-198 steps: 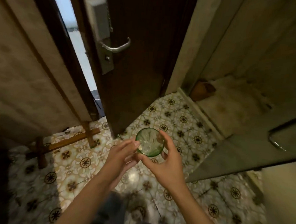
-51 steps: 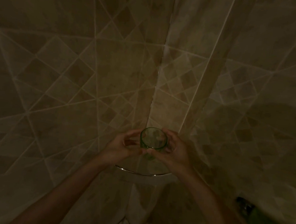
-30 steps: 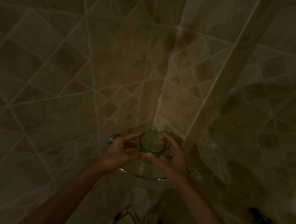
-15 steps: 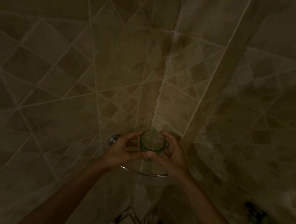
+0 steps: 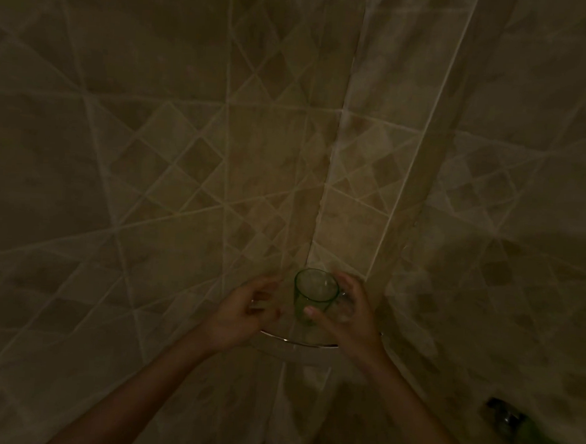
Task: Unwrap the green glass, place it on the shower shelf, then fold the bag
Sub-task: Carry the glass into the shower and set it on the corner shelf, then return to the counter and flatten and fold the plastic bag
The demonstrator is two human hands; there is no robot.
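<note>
The green glass [image 5: 314,291] stands upright on the corner shower shelf [image 5: 298,343], a clear shelf with a chrome rim where two tiled walls meet. My left hand [image 5: 245,310] hovers just left of the glass, fingers loosely curled and apart from it, holding nothing. My right hand [image 5: 346,311] is on the right side, fingers spread and blurred. Its thumb tip overlaps the lower part of the glass, and I cannot tell if it touches. No bag is in view.
Beige diamond-pattern tiled walls [image 5: 184,181] close in on both sides of the dim corner. A green object with a dark cap [image 5: 525,438] sits low at the right edge. Patterned floor shows faintly below the shelf.
Both hands held the glass at the shelf half a second ago. Now the left hand has drawn away to the left and the right hand's fingers have spread off the glass.
</note>
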